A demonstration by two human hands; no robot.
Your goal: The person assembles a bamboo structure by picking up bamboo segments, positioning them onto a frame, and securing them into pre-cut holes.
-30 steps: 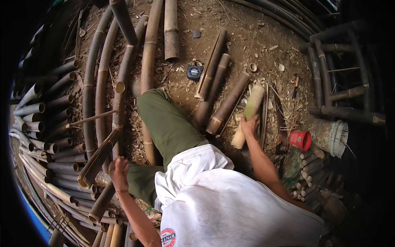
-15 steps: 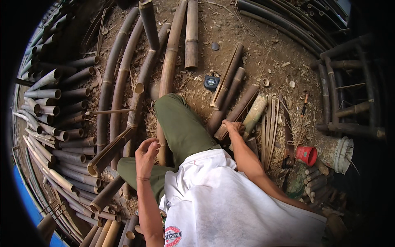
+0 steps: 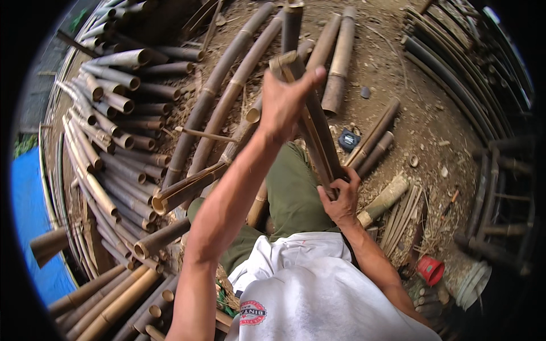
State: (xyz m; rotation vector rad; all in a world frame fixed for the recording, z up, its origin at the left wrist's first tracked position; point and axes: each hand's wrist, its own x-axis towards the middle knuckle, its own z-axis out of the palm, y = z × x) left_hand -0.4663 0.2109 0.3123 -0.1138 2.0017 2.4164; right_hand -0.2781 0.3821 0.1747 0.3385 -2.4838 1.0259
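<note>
A split brown bamboo piece (image 3: 314,128) with a long slot down its face slants across my lap, raised off the ground. My right hand (image 3: 341,198) is closed around its near end, thumb and fingers bent about the edge. Near its far end is my left hand (image 3: 282,105), its thumb stretched across the bamboo and its other fingers mostly hidden. Beyond my right hand, two short bamboo pieces (image 3: 375,133) lie on the dirt beside a black tape measure (image 3: 348,140). A pale, thick bamboo length (image 3: 384,198) rests to the right.
Stacked bamboo poles (image 3: 122,165) crowd the left side. Long bamboo poles (image 3: 219,85) lie ahead of me, near a grooved bamboo piece (image 3: 185,187). Thin slats (image 3: 402,219), a red container (image 3: 430,270) and a white bucket (image 3: 473,285) stand or lie on the right.
My right hand has lifted the split bamboo piece off the ground and brought it over my lap. My left hand has reached forward to its far end. The whole view has turned leftward.
</note>
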